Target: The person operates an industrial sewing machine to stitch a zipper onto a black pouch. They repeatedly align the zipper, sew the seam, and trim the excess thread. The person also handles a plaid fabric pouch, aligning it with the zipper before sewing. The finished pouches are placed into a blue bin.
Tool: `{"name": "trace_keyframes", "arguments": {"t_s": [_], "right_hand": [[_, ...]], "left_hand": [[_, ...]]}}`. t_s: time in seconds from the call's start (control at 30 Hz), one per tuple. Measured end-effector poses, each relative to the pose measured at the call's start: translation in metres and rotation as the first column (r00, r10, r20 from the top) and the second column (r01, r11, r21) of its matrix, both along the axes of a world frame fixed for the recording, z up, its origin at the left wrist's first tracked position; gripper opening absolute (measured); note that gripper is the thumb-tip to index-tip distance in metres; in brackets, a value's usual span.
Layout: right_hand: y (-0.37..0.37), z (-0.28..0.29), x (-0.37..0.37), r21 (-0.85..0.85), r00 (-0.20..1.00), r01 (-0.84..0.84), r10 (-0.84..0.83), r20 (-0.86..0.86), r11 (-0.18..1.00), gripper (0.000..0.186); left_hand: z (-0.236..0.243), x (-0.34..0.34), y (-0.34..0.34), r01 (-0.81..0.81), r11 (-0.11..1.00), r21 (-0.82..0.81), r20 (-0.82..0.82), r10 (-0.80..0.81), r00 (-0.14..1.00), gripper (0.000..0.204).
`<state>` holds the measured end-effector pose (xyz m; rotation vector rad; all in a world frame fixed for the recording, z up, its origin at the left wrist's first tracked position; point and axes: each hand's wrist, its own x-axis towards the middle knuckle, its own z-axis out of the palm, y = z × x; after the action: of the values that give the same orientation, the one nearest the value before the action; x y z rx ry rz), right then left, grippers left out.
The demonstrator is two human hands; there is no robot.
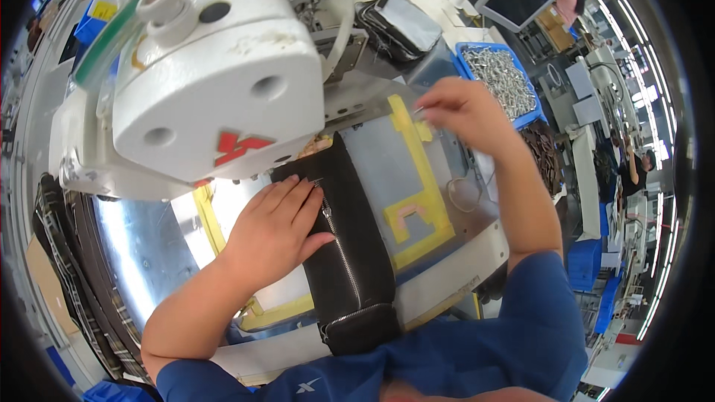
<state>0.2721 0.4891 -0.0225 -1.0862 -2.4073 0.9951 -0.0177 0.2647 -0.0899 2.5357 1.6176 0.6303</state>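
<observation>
- Lower left of the frame: we see plaid cloth (63, 268) piled beside the table.
- Upper left: a white sewing machine (223, 108) looms over the work. Should it run, we judge, fingers straying under its head could be hurt.
- Left of center: the left hand (272, 227) lies flat, fingers straight and close together, on a black pouch (365, 234).
- Center: the pouch stretches toward the wearer's blue shirt (462, 353), its zipper (344, 253) running lengthwise. Too light a press, we reckon, could let it skew.
- Right of center: yellow tape (421, 156) marks the work plate.
- Upper right of center: the right hand (465, 113) pinches a metal bit (419, 110) between thumb and fingertips; we cannot tell its exact shape. A loose pinch could drop it.
- Upper right: a blue bin (531, 119) brims with metal pieces (497, 78); a knock from the nearby forearm could spill them.
</observation>
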Motion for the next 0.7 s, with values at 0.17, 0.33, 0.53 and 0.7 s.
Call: {"name": "trace_keyframes", "arguments": {"t_s": [0.17, 0.33, 0.53, 0.7], "right_hand": [[-0.051, -0.024, -0.087, 0.084, 0.887, -0.455, 0.459, -0.039, 0.886, 0.022], [-0.058, -0.044, -0.108, 0.092, 0.877, -0.472, 0.477, -0.049, 0.877, 0.017], [-0.065, -0.049, -0.101, 0.208, 0.888, -0.451, 0.459, 0.013, 0.868, 0.012], [-0.068, -0.061, -0.097, 0.387, 0.887, -0.436, 0.46, 0.032, 0.813, 0.011]], "left_hand": [[0.005, 0.0, 0.001, -0.028, 0.999, -0.045, 0.004, 0.028, 1.0, 0.063], [0.0, -0.001, 0.002, -0.041, 0.998, -0.045, 0.057, 0.044, 0.997, 0.071], [0.004, 0.001, 0.0, -0.094, 0.991, -0.094, 0.031, 0.097, 0.995, 0.074], [0.001, 0.003, -0.002, -0.099, 0.991, -0.087, -0.009, 0.099, 0.995, 0.076]]}}
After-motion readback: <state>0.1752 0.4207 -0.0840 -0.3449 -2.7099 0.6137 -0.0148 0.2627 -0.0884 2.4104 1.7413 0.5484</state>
